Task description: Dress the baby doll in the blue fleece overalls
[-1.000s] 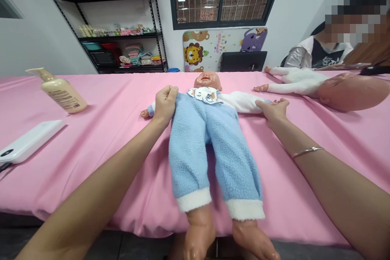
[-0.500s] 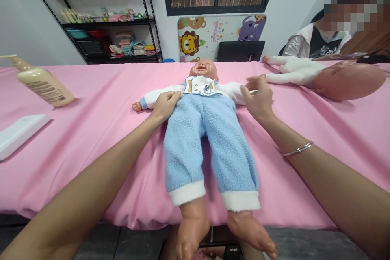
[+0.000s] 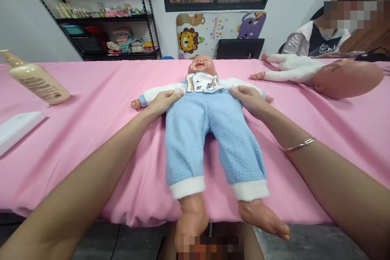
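Note:
A baby doll (image 3: 210,130) in a light blue fleece suit lies on its back on the pink table cover (image 3: 100,130), head away from me, bare feet hanging over the near edge. My left hand (image 3: 163,101) grips the suit at the doll's right side, just under the white sleeve. My right hand (image 3: 248,98) grips the suit at the other side, by the armpit. Both hands have fingers curled into the fabric.
A cream pump bottle (image 3: 35,81) lies on its side at the far left, a white flat box (image 3: 16,130) nearer. A second doll (image 3: 329,74) lies at the right, with a seated person (image 3: 317,38) behind it. Shelves (image 3: 103,28) stand against the back wall.
My right hand left the doll's outstretched arm and came in to the suit's side. My left fist loosened and slid down to the suit's edge. The doll's legs spread slightly.

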The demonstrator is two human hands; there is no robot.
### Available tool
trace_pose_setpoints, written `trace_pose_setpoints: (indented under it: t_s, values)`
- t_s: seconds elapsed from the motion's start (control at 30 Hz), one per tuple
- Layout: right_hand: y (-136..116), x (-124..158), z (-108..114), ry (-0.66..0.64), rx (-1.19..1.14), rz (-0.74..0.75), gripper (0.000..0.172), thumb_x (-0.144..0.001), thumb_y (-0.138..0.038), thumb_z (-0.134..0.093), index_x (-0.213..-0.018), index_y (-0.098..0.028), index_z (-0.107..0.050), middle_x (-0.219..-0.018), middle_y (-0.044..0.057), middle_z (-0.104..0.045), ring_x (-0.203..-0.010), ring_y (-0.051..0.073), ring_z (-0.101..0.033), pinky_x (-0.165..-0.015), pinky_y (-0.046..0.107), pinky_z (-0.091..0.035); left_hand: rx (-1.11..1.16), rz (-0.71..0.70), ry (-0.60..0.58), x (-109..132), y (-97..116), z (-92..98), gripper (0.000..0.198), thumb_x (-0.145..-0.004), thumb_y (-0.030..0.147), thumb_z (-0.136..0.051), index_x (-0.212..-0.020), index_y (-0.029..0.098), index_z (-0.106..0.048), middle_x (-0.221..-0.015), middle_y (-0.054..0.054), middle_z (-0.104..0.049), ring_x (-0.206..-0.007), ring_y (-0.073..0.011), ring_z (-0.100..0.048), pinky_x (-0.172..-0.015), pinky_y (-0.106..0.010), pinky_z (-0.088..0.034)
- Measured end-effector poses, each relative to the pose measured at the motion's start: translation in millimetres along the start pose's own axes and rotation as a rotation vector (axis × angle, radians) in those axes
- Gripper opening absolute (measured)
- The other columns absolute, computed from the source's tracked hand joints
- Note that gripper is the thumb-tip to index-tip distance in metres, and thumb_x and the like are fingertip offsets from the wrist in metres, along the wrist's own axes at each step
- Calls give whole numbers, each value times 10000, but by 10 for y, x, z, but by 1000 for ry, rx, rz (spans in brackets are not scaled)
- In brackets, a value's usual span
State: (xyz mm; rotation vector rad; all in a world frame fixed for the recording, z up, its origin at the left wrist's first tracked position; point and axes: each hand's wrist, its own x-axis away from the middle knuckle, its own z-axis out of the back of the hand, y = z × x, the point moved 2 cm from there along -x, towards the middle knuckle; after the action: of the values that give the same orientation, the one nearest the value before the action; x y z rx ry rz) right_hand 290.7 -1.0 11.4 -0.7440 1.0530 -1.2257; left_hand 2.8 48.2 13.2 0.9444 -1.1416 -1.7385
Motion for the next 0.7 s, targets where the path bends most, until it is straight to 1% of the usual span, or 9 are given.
trace_pose_setpoints:
  t_s: [0.07, 0.13, 0.23, 0.3, 0.37, 0.43, 0.53, 0.63, 0.7]
  values:
    - [58, 11, -7, -86, 233, -12, 712, -707, -864, -543, -569, -181, -402, -592, 5, -371, -580, 122, -325, -555, 283, -238, 32, -4, -9, 10, -14, 15, 445, -683, 542, -753, -676, 166, -514, -658, 27, -468, -583, -92, -399, -553, -237, -280]
    - [111, 18, 23, -151, 302, -32, 734, -726, -888, -474, -562, -174, -423, -591, 11, -383, -586, 126, -325, -568, 289, -239, 107, -2, 8, 11, -10, 30, 464, -623, 495, -815, -676, 170, -487, -653, 39, -465, -572, -83, -397, -544, -230, -278]
    - [151, 17, 81, -180, 172, -58, 684, -710, -837, -582, -583, -173, -479, -610, 10, -405, -599, 129, -351, -582, 285, -275, 307, -24, 56, 2, 46, 38, 487, -526, 347, -875, -730, 177, -467, -675, 46, -508, -596, -81, -457, -559, -211, -319]
    - [159, 17, 81, -176, 12, -87, 588, -709, -748, -681, -637, -178, -557, -648, 26, -481, -634, 150, -434, -607, 289, -350, 438, -31, 90, 3, 103, 31, 512, -485, 232, -867, -799, 186, -464, -728, 38, -566, -647, -93, -520, -582, -201, -358]
    - [145, 26, 52, -128, -157, -84, 476, -757, -659, -700, -771, -186, -643, -777, 69, -597, -751, 198, -550, -680, 311, -446, 515, -39, 104, 14, 155, 18, 517, -488, 154, -827, -855, 192, -464, -824, 21, -619, -703, -103, -565, -595, -196, -382]
    - [111, 45, 23, -42, -216, -37, 417, -840, -607, -636, -910, -198, -671, -936, 103, -649, -894, 230, -606, -751, 333, -502, 530, -59, 100, 24, 183, 9, 496, -505, 119, -790, -875, 195, -468, -932, 6, -646, -745, -104, -582, -608, -194, -398]
    - [60, 82, 23, 35, -55, -10, 404, -921, -587, -532, -923, -203, -658, -944, 97, -651, -893, 217, -623, -736, 333, -524, 390, -68, 91, 22, 148, 31, 425, -546, 161, -782, -859, 188, -494, -972, -13, -655, -765, -110, -577, -615, -204, -399]
    - [58, 94, 70, 34, 94, -62, 432, -893, -582, -594, -743, -177, -612, -716, 64, -594, -691, 184, -573, -624, 319, -490, 46, -46, 36, 6, 62, 101, 268, -671, 300, -741, -816, 169, -558, -807, -11, -620, -691, -114, -527, -586, -228, -359]
    - [76, 76, 97, 31, 157, -89, 475, -851, -564, -664, -599, -180, -541, -576, 39, -505, -597, 166, -498, -567, 304, -433, -207, -41, -29, 2, 21, 156, 239, -759, 387, -649, -727, 159, -583, -679, 0, -548, -623, -117, -468, -570, -254, -329]
